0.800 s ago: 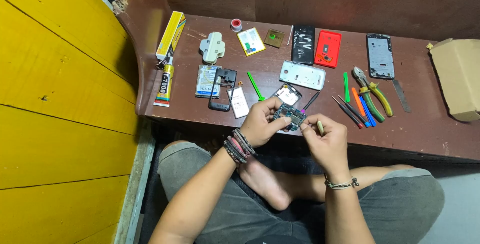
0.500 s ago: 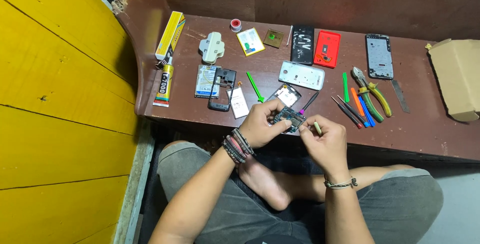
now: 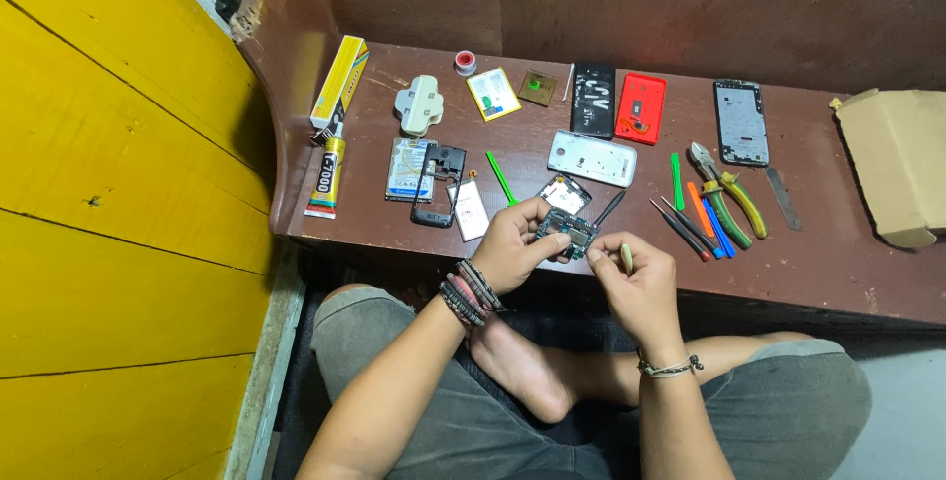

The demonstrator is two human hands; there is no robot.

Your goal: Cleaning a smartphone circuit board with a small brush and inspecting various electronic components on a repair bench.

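Glue tube lies far left on the bench. At its front edge our left hand pinches a small phone circuit board by its rim; we judge it light, stiff, fragile, best held by edges. Our right hand closes around a slim tool. Pliers lie rightward.

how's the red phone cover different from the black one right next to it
The red cover is bright red; the black cover is dark with pale markings. The red one looks a little wider, the black one narrower. It lies right of the black one. Both lie flat, side by side, at the back of the bench.
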